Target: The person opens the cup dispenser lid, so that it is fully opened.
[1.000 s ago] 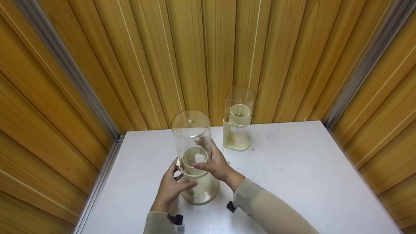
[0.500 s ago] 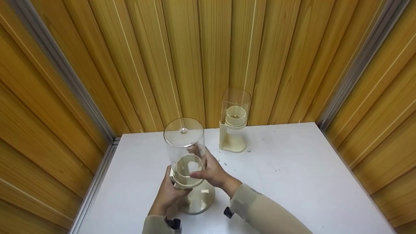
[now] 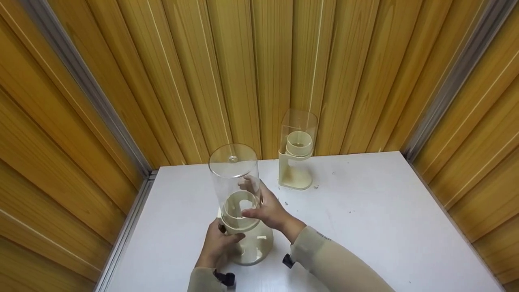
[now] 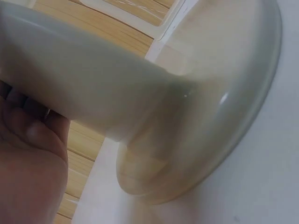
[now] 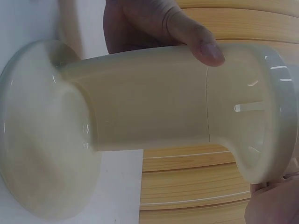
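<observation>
A cream stand (image 3: pixel 256 244) with a wide round base, a column and a ring on top stands near the front of the white table. A tall clear cylinder (image 3: pixel 233 184) rises from the ring, with a cream collar inside its lower end. My left hand (image 3: pixel 215 243) grips the column from the left, thumb across its front in the right wrist view. My right hand (image 3: pixel 267 207) holds the lower part of the cylinder, thumb in front and fingers behind. In the right wrist view, fingers (image 5: pixel 275 200) touch the ring's underside. A slot shows inside the ring's hollow.
Farther back stands a smaller cream stand (image 3: pixel 285 170) with a flat-sided clear container (image 3: pixel 299 119) on it. Small crumbs (image 3: pixel 316 187) lie near its base. Wood-patterned walls (image 3: pixel 271 73) enclose the white table (image 3: pixel 365 211) at the back and sides.
The stand and cylinder have come slightly closer to me, with both hands still holding them. My left hand has shifted a little lower. The smaller stand stays where it was.
</observation>
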Demonstrator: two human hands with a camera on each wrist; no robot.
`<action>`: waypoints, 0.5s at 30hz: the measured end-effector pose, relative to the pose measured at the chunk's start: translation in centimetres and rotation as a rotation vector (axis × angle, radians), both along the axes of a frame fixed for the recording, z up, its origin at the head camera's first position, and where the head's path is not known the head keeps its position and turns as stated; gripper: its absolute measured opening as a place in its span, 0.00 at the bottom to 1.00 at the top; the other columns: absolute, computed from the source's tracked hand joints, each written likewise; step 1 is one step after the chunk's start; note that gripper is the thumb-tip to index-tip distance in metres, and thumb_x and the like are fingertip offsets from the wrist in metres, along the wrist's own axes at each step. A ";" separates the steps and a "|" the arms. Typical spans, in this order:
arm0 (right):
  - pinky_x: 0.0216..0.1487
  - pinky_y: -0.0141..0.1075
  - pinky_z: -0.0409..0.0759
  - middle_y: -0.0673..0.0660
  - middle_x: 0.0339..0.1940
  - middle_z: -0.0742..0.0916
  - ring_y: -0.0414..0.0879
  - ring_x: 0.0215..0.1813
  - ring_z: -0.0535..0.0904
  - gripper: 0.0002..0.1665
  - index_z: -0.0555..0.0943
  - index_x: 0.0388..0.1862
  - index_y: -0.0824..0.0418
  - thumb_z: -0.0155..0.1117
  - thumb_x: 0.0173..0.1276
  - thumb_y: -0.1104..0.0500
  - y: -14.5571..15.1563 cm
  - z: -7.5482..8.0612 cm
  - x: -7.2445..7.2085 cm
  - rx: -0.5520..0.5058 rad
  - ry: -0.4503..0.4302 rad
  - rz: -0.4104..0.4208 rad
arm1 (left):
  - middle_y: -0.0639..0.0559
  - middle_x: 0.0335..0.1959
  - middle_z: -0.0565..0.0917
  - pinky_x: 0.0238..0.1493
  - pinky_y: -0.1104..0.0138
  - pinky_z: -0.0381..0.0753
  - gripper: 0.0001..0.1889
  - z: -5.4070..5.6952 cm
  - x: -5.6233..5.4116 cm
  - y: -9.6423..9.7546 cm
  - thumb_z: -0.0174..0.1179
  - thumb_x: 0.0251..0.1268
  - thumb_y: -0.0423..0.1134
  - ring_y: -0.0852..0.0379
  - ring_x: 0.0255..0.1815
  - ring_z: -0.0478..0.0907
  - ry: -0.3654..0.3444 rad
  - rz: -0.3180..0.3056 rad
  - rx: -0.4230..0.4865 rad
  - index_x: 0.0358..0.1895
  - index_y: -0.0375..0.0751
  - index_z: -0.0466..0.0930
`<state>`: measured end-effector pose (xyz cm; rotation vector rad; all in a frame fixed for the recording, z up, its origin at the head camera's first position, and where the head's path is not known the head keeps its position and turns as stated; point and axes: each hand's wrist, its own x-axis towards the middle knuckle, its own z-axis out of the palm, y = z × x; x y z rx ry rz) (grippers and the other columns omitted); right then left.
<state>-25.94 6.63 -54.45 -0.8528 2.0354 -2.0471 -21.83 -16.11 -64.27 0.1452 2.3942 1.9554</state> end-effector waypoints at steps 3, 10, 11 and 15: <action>0.87 0.54 0.73 0.68 0.81 0.81 0.72 0.84 0.75 0.73 0.60 0.90 0.64 0.88 0.59 0.33 -0.1 0.1 -0.2 0.002 0.004 -0.001 | 0.39 0.72 0.87 0.88 0.37 0.71 0.47 -0.2 0.0 -0.1 0.83 0.50 0.36 0.37 0.77 0.82 -0.009 -0.002 0.018 0.78 0.35 0.76; 0.88 0.56 0.72 0.68 0.82 0.80 0.69 0.84 0.75 0.74 0.60 0.91 0.62 0.87 0.59 0.30 -0.2 0.0 -0.4 0.014 0.007 0.005 | 0.37 0.73 0.86 0.88 0.37 0.71 0.47 -0.5 -0.1 -0.3 0.83 0.50 0.34 0.35 0.78 0.82 -0.007 -0.002 0.041 0.79 0.33 0.75; 0.88 0.57 0.71 0.68 0.83 0.79 0.67 0.85 0.74 0.75 0.59 0.91 0.62 0.87 0.58 0.30 -0.1 0.0 -0.3 0.010 0.004 0.010 | 0.37 0.73 0.86 0.88 0.37 0.71 0.47 -0.5 -0.1 -0.3 0.83 0.51 0.34 0.36 0.78 0.82 -0.007 -0.003 0.048 0.79 0.34 0.75; 0.90 0.59 0.70 0.68 0.86 0.75 0.65 0.87 0.72 0.79 0.56 0.92 0.64 0.86 0.58 0.26 0.0 0.0 -0.2 -0.006 -0.006 0.031 | 0.40 0.73 0.87 0.87 0.39 0.74 0.46 -0.6 0.1 -0.3 0.82 0.54 0.36 0.38 0.76 0.83 0.000 -0.017 0.064 0.80 0.38 0.75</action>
